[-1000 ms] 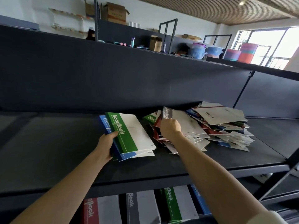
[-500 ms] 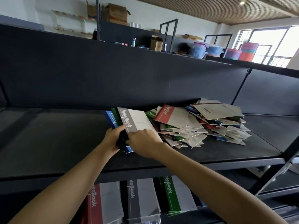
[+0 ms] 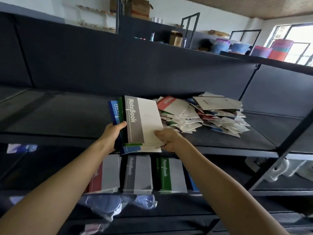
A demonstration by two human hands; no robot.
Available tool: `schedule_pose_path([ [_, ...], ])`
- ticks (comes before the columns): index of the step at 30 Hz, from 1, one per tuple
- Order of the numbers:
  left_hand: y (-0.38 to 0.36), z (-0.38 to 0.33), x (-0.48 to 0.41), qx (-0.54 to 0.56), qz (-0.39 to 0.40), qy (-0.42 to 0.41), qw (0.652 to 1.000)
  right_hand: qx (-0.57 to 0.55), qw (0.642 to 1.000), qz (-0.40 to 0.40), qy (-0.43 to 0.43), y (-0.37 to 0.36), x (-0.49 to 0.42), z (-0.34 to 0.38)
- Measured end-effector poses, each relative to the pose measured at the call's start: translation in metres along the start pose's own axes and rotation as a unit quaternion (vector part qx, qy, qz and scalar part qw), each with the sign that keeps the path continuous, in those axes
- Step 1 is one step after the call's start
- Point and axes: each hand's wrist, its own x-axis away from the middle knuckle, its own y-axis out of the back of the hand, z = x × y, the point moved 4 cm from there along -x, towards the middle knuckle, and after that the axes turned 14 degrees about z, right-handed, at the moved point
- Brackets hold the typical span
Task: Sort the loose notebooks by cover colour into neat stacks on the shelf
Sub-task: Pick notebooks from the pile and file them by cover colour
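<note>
Left hand (image 3: pixel 113 133) curls round the spine side, right hand (image 3: pixel 169 139) pinches the near corner, and the grey-banded white paper notebook (image 3: pixel 144 117) points away, its matching grey notebook stack (image 3: pixel 138 175) directly below.

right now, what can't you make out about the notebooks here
Head view:
- Held bundle: its top cover hides the count beneath; only green and blue edges show.
- Loose pile: lower covers buried under upper ones.
- Blue stack lower down: mostly behind the right forearm.

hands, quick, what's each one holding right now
Left hand: grips the notebook bundle at its left edge.
Right hand: grips the same bundle at its lower right corner.
</note>
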Motion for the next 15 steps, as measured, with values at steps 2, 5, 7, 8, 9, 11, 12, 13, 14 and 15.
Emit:
schedule_pose_path([
  [2,-0.011,0.017,0.021,0.000,-0.005,0.004,1.000,0.000,1.000,-0.029,0.012,0.007,0.018,-0.019],
  [5,-0.029,0.050,0.057,0.050,-0.002,0.004,0.999,0.025,0.998,-0.060,0.002,0.018,0.047,-0.053],
  [7,-0.035,0.077,0.081,0.062,0.013,0.017,0.998,0.038,0.996,-0.078,-0.008,0.027,0.062,-0.081],
  [8,-0.036,0.093,0.092,0.064,0.028,0.036,0.997,0.051,0.995,-0.085,-0.011,0.031,0.067,-0.096],
  [9,-0.036,0.110,0.103,0.068,0.039,0.060,0.995,0.066,0.994,-0.090,-0.013,0.035,0.072,-0.112],
  [11,-0.033,0.140,0.124,0.064,0.041,0.096,0.992,0.109,0.989,-0.094,-0.032,0.038,0.081,-0.145],
  [12,-0.031,0.155,0.134,0.061,0.033,0.105,0.992,0.128,0.986,-0.095,-0.048,0.038,0.085,-0.162],
  [13,-0.030,0.169,0.144,0.064,0.026,0.112,0.991,0.142,0.983,-0.092,-0.065,0.038,0.090,-0.178],
  [14,-0.030,0.182,0.154,0.078,0.020,0.121,0.989,0.146,0.982,-0.085,-0.081,0.037,0.093,-0.194],
  [15,-0.031,0.195,0.163,0.096,0.019,0.133,0.986,0.144,0.982,-0.077,-0.098,0.036,0.095,-0.209],
])
